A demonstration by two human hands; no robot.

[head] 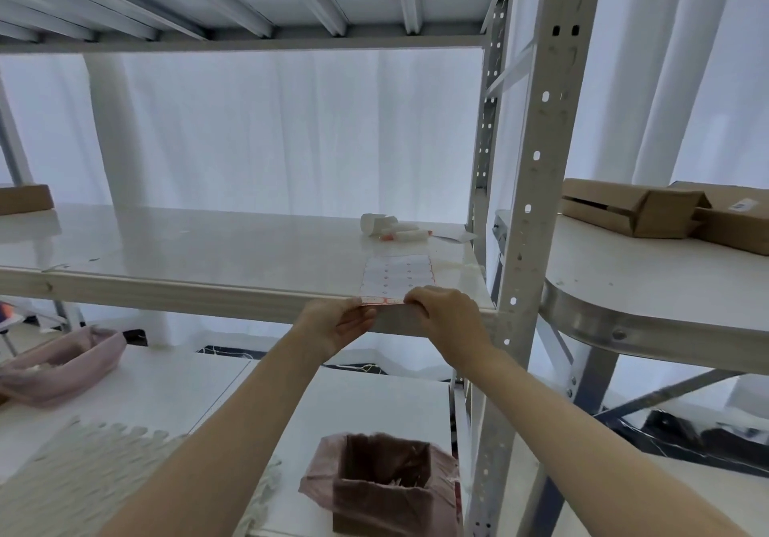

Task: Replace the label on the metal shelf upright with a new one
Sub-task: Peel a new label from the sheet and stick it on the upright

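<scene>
At the shelf's near edge: both hands meet on a label sheet (397, 276) that lies flat on the white shelf board (208, 245), just left of the metal shelf upright (528, 187).
Label sheet: pale, with rows of small white labels outlined in red-orange; its near edge overhangs the board's front lip, where the print is too blurred to read.
Left hand (337, 326): fingers pressed together, pinching the sheet's near left corner from below, thumb on top.
Right hand (447, 316): knuckles up, fingers curled onto the sheet's near right edge; whether it grips a single label cannot be told.
Upright: grey perforated steel, scuffed, standing right of the hands and apart from them.
Farther back on the board: a small white roll (374, 223) and a white tube with an orange tip (405, 236), lying together.
Below: a cardboard box lined with a pink bag (383, 482).
Right: brown cartons (632, 208) on a neighbouring table.
</scene>
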